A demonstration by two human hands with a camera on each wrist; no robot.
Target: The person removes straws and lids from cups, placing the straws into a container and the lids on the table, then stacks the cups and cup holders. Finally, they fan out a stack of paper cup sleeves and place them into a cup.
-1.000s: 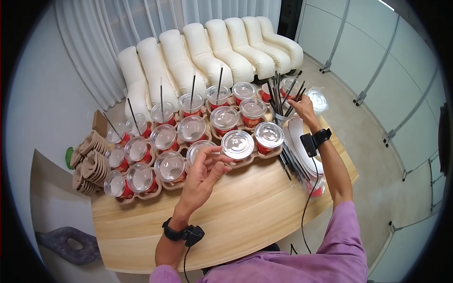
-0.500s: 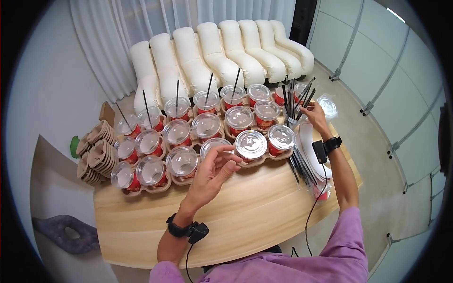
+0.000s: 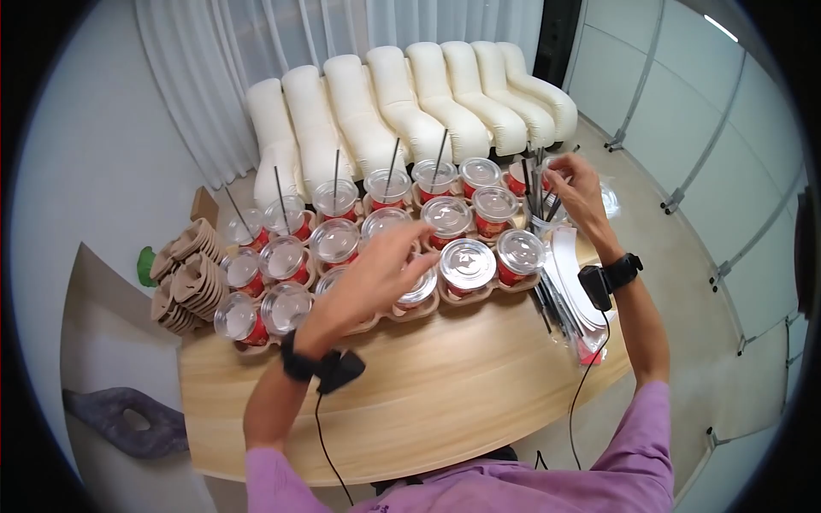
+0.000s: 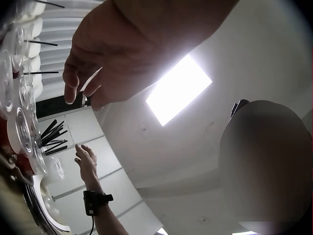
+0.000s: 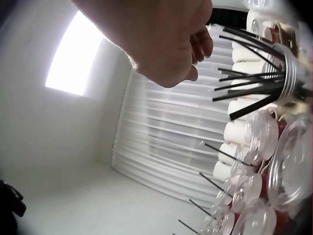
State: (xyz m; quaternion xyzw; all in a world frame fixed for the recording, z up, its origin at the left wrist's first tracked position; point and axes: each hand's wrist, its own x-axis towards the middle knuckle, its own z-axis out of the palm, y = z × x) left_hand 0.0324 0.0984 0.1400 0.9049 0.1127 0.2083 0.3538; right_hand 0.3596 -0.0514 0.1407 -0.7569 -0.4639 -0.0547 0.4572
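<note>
My left hand (image 3: 380, 274) hovers over the front rows of red cups with clear lids (image 3: 467, 264), its fingers loosely bent and nothing between them. It hides some of the lids in the head view. At the right, my right hand (image 3: 577, 190) is beside a bundle of black straws (image 3: 532, 188) standing in a clear container (image 5: 292, 73). Its fingers are relaxed, with a gap between thumb and fingers in the left wrist view; no straw shows in its grasp. A straw (image 3: 440, 156) stands up from each of several lidded cups along the back row.
The cups sit in brown cardboard carriers on a wooden table (image 3: 410, 402). Stacked empty carriers (image 3: 188, 278) stand at the left end. White curved paper sleeves (image 3: 571, 278) and loose straws lie at the right. A cream sofa (image 3: 402, 94) is behind the table.
My left hand has moved forward over the cups, turning its back upward. My right hand has risen slightly beside the straw bundle. The head view has shifted a little.
</note>
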